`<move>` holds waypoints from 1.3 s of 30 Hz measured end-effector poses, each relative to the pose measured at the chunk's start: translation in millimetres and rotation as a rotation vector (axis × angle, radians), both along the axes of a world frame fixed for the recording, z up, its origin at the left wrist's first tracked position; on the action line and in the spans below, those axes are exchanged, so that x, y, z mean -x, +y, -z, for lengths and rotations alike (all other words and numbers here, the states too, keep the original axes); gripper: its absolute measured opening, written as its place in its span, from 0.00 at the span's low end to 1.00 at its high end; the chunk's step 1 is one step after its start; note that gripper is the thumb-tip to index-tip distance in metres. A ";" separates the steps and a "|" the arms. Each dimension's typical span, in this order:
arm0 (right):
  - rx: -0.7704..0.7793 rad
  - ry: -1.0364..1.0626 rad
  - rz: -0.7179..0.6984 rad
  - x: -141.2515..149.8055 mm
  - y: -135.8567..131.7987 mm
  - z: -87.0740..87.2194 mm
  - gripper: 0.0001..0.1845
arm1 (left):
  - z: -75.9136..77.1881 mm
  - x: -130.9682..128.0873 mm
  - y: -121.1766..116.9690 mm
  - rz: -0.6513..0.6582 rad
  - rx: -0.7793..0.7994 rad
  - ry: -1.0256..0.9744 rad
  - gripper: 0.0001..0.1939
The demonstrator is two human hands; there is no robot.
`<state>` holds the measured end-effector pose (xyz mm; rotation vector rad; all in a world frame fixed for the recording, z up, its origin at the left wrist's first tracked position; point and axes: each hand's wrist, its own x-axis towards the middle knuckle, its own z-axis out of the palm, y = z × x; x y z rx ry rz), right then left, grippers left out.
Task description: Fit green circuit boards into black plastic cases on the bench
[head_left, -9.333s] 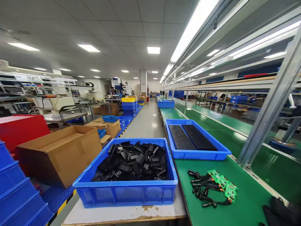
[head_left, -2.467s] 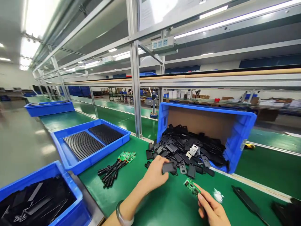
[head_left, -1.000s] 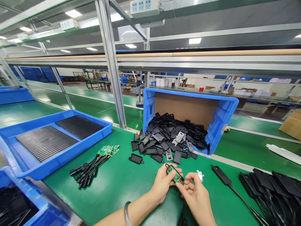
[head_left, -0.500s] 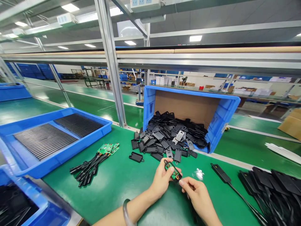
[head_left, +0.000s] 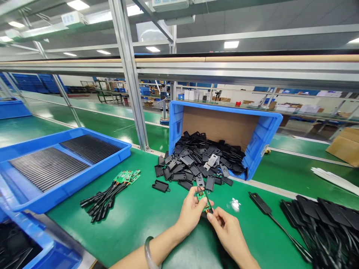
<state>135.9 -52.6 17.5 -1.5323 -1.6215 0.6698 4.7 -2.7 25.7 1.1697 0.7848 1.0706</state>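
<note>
My left hand [head_left: 190, 213] is closed around a small black plastic case half, its thumb lying on the green circuit board [head_left: 202, 195] seated inside. My right hand [head_left: 228, 228] pinches at the board's lower end, where short coloured wires meet the black cable; the fingers hide most of that cable. Just beyond my hands lies a single black case half [head_left: 160, 186]. Behind it, a heap of black case halves [head_left: 193, 158] spills from a tipped blue bin [head_left: 175, 121]. To the left is a bundle of circuit boards with black cables [head_left: 123, 177].
A blue tray [head_left: 126, 149] with rows of thin black pieces stands at left, above another blue bin [head_left: 60, 250]. At right lie a cased unit with its cable [head_left: 260, 203], a pile of similar units [head_left: 322, 213] and crumpled clear plastic [head_left: 235, 204]. A metal post [head_left: 130, 82] rises behind.
My right hand has shifted slightly left, its fingertips now pressed at the lower end of the board. My left hand keeps its hold on the case. The view has turned slightly.
</note>
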 end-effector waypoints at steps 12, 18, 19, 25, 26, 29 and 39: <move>-0.574 -0.473 -0.079 -23.8 2.4 -6.7 0.12 | 0.8 -2.8 -7.2 0.171 -0.258 0.447 0.10; -0.617 -0.456 -0.106 -25.6 5.6 -3.5 0.09 | -4.3 0.0 -8.1 0.191 -0.291 0.500 0.08; -0.599 -0.455 -0.112 -25.8 5.8 -3.0 0.09 | -4.4 0.5 -8.4 0.190 -0.303 0.519 0.08; -0.510 -0.582 -0.156 -21.1 7.0 -1.4 0.14 | 0.3 1.8 -6.7 0.186 -0.313 0.594 0.10; -0.475 -0.605 -0.163 -20.9 7.8 -1.8 0.14 | 1.7 1.5 -5.4 0.192 -0.298 0.584 0.09; -0.257 -0.639 -0.108 -28.2 12.2 -2.6 0.12 | 5.8 0.0 -0.8 0.188 -0.169 0.494 0.09; 0.010 -0.878 0.351 -73.5 27.3 1.6 0.11 | 1.3 -1.9 4.2 0.178 0.190 0.128 0.26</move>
